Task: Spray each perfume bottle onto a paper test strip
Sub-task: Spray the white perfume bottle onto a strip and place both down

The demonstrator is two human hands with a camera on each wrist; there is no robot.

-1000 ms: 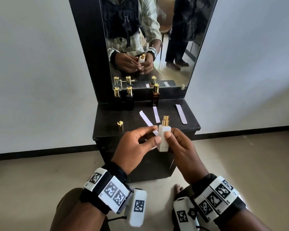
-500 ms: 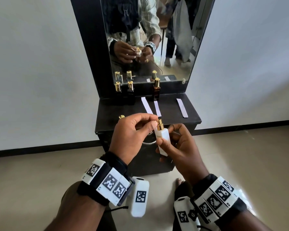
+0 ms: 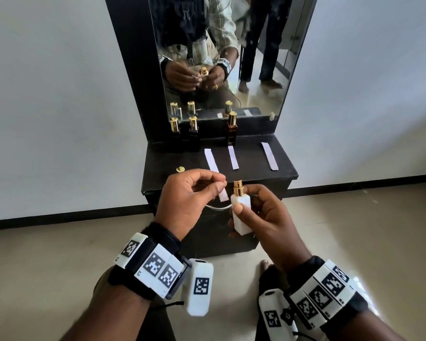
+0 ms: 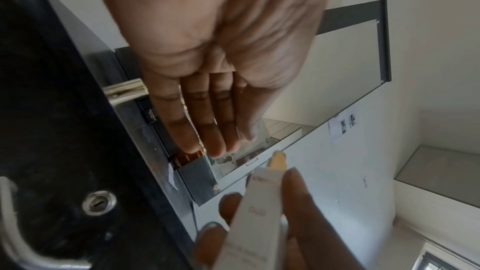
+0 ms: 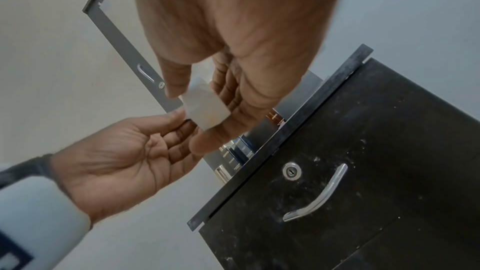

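My right hand (image 3: pixel 261 212) grips a white perfume bottle (image 3: pixel 241 214) upright in front of the dresser, its gold spray nozzle (image 3: pixel 237 190) uncapped. My left hand (image 3: pixel 218 184) pinches a paper test strip (image 3: pixel 223 196) between thumb and forefinger, just left of the nozzle. From the right wrist view I see the bottle's base (image 5: pixel 205 108) between my fingers. In the left wrist view the bottle (image 4: pixel 257 213) is below my left fingers (image 4: pixel 207 122). Three more strips (image 3: pixel 233 157) lie on the dresser top. Three dark, gold-capped bottles (image 3: pixel 231 130) stand by the mirror.
A loose gold cap (image 3: pixel 180 169) sits on the black dresser top (image 3: pixel 256 173) at the left. The mirror (image 3: pixel 268 57) behind reflects me and a standing person. The dresser front has a drawer handle (image 5: pixel 319 194) and a lock (image 5: pixel 292 170). White walls flank the dresser.
The bottle, tilted toward my left hand half a second ago, now stands upright. My hands have drawn slightly apart, and the strip's end now shows below my left thumb.
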